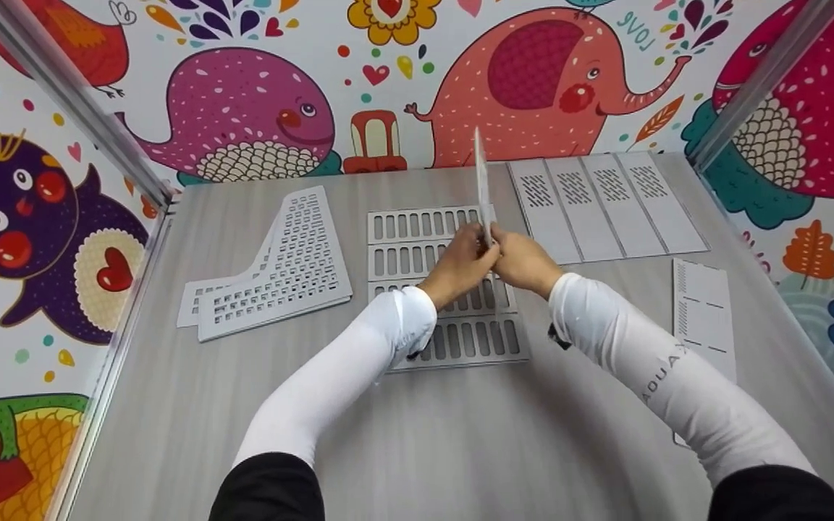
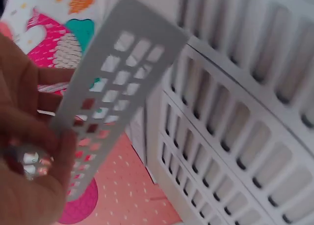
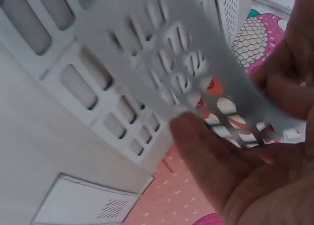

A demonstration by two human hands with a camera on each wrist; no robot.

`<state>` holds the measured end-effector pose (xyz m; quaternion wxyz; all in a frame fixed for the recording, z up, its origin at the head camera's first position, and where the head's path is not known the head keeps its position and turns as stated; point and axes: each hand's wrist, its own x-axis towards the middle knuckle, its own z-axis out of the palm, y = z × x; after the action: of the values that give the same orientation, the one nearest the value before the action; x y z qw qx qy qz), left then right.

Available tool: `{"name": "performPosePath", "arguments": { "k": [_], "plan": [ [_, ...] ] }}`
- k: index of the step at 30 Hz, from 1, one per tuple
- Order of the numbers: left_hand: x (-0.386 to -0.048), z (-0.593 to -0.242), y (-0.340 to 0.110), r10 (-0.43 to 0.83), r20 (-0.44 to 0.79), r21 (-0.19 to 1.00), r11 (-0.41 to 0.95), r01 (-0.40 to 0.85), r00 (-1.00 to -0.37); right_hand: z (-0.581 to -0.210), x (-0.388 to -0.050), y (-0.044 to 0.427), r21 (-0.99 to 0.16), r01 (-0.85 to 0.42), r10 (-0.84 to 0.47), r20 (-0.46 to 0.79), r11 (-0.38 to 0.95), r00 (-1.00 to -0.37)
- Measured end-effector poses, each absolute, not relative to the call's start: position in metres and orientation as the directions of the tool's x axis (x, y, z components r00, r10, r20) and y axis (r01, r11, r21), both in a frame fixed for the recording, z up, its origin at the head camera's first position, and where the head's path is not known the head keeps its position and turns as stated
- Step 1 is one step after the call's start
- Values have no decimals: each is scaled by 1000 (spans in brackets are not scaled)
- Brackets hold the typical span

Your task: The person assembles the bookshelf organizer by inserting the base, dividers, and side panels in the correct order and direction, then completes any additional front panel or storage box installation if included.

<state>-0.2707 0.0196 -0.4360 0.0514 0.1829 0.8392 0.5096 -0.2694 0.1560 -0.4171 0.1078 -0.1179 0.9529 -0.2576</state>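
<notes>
Both hands hold a thin light-grey panel (image 1: 482,174) upright above the table, its edge toward me in the head view. Rows of square holes run through the panel (image 2: 105,107) in the left wrist view. My left hand (image 1: 460,264) pinches its lower part, thumb on the near face. Beside it, my right hand (image 1: 529,264) grips the same lower end; in the right wrist view its fingertips (image 3: 184,124) touch the panel's edge. Beneath the hands lies a slotted grey sheet (image 1: 475,317) with several rows of long rounded openings, partly hidden by the hands and left forearm.
Stacked, angled plates with many small holes (image 1: 323,217) lie at the left. At the back right is a sheet in several strips (image 1: 605,224) with slanted vents. A narrow panel (image 1: 703,325) lies along the right, partly under the right forearm. Patterned walls surround the table (image 1: 171,405).
</notes>
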Motion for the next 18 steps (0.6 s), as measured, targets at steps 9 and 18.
{"name": "performPosePath", "arguments": {
  "k": [9,18],
  "plan": [
    [-288,-489,-30,493,-100,281,847,451,-864,-422,-286,201,-622,-29,6,54,782,-999],
    [-285,-516,-63,309,-340,212,945,248,-888,-424,-305,254,-698,-35,100,151,715,-983]
  ]
}}
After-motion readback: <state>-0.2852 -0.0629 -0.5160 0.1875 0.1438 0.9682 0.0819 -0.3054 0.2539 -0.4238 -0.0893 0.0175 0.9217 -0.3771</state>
